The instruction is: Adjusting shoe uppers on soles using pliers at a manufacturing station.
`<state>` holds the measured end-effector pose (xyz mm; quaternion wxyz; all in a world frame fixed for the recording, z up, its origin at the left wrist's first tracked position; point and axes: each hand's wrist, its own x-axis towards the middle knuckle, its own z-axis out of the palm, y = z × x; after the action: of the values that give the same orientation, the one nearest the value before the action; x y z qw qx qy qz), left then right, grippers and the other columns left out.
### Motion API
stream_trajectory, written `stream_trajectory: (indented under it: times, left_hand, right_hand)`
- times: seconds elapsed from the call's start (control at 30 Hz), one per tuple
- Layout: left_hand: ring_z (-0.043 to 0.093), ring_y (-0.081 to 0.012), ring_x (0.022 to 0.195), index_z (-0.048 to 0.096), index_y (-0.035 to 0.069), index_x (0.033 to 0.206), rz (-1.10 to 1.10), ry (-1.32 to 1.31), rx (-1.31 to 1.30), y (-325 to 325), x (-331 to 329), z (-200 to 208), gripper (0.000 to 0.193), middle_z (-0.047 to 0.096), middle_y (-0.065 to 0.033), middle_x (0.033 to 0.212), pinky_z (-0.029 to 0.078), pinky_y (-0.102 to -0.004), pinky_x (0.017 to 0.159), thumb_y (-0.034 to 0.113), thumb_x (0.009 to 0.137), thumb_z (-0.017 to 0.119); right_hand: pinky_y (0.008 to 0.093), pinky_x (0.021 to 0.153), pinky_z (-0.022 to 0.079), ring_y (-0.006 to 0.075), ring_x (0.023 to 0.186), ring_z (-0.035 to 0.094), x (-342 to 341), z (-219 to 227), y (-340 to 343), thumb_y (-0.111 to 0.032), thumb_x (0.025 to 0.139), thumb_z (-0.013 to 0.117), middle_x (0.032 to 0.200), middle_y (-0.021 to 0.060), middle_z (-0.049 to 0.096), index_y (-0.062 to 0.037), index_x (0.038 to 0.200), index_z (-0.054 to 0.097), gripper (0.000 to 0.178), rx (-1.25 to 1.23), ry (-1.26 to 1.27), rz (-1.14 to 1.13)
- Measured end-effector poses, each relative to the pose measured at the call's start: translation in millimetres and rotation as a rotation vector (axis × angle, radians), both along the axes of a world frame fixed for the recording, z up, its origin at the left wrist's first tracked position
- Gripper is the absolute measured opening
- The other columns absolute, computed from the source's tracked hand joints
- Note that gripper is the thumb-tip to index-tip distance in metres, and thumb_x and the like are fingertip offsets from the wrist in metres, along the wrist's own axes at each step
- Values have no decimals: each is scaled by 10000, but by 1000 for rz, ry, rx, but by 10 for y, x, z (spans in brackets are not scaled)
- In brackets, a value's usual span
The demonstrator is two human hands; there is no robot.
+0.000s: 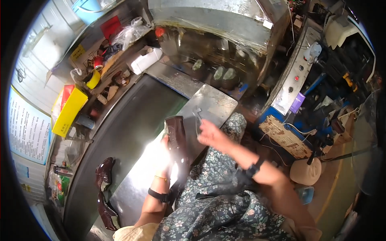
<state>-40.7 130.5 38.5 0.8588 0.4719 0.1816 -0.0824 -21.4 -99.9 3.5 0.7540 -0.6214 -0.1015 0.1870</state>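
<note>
My left hand [164, 150], partly washed out by bright glare, grips a glossy dark maroon shoe [175, 134] from its left side. The shoe is held above a metal plate [217, 101] in front of my lap. Closed fingers of my right hand [210, 133] hold a thin metal hook-like tool [198, 116] just right of the shoe, apart from it; its exact kind is unclear. Farther left, two more maroon shoes, one [104, 173] above the other [107, 212], rest at the edge of a dark conveyor belt [128, 108].
Beyond the belt stands a metal-hooded machine [213, 30] with several shoe-like forms [229, 75] inside. A white jug [146, 60] and a yellow box [69, 110] line the left ledge. At right are a control panel [295, 76] and a beige container [305, 171].
</note>
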Motion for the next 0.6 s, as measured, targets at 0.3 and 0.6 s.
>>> stream_trajectory:
  times: [0.3,0.6]
  left_hand:
    - [510,-238,1234,341,-12,1427,-712,-443,144,-1129,-453,134,568,469,-146,1393,372,-382,1065,323,1000,506]
    - [615,-130,957,589,-43,1194,-757,-219,534,-518,-697,-437,321,674,-67,1032,485,-265,869,196,982,563]
  right_hand:
    - [277,970,436,158,1211,502,-1165,1115,-1517,68,685,638,1404,86,473,-49,1433,417,788,-95,-190,-707]
    - [403,892,469,346,1034,605,-1377,2157,-4137,-226,668,685,1150,158,575,-290,1325,576,669,-1604,-294,-1528]
